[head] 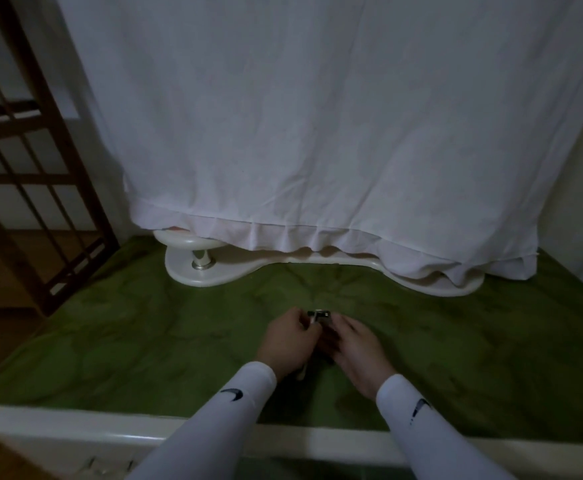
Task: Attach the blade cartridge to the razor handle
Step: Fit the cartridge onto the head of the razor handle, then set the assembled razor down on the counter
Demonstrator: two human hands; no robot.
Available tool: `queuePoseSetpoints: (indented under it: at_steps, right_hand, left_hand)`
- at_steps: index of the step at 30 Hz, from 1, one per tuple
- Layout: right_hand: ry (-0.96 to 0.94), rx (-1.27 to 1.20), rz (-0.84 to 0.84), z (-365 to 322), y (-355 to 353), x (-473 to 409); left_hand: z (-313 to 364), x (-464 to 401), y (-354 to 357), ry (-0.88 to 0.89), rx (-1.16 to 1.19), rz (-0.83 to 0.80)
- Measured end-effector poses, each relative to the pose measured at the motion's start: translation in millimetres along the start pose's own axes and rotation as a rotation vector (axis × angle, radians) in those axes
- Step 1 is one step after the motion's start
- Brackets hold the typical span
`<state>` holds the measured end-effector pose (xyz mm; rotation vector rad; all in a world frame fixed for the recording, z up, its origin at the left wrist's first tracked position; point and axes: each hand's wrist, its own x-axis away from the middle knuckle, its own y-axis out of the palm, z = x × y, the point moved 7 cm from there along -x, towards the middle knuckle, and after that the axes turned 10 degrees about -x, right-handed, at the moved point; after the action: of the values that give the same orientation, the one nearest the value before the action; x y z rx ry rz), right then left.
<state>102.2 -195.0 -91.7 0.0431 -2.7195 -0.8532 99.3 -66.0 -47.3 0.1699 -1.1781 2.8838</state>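
My left hand (288, 341) grips a pale razor handle (302, 371); its lower end pokes out below my palm and its upper end rises past my fingers. A small dark blade cartridge (319, 313) sits at the top end of the handle, just above both hands. My right hand (357, 351) is close against the left, fingers curled near the cartridge and over something dark between the hands. Whether the cartridge is locked onto the handle is unclear in the dim light. Both arms wear white sleeves.
The hands work over a green cloth (144, 341) on a table with a white front rim (75, 427). A white curved base with a metal post (202, 263) stands behind, half under a hanging white sheet (317, 133). A brown wooden frame (41, 168) stands at left.
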Motion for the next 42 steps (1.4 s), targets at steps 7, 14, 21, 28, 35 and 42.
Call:
queuePoseSetpoints:
  at_steps: [7,14,21,28,35,42]
  right_hand:
    - [-0.283,0.871,0.145,-23.4,-16.3,12.5]
    - [-0.300,0.982,0.127,-20.3,-17.6,12.1]
    - [-0.330,0.982,0.134,-19.9,-20.6,12.4]
    - [-0.336,1.001,0.139,-19.6,-20.9,13.0]
    - [-0.309,0.990,0.123,-20.4,-18.7,13.1]
    - [-0.163,0.984,-0.003,-30.4,-13.5,20.6]
  left_hand:
    - [7.8,-12.7,-12.1,0.054,-0.394,0.055]
    - [8.7,-19.9,0.4,0.015,-0.451,0.006]
    - [1.5,-24.2,6.9,-0.035,-0.455,-0.003]
    - [-0.2,-24.5,6.0,-0.049,-0.450,-0.010]
    - [-1.9,-22.5,5.4,-0.069,-0.427,-0.024]
    - [-15.1,-7.6,-14.7,-0.058,-0.422,-0.063]
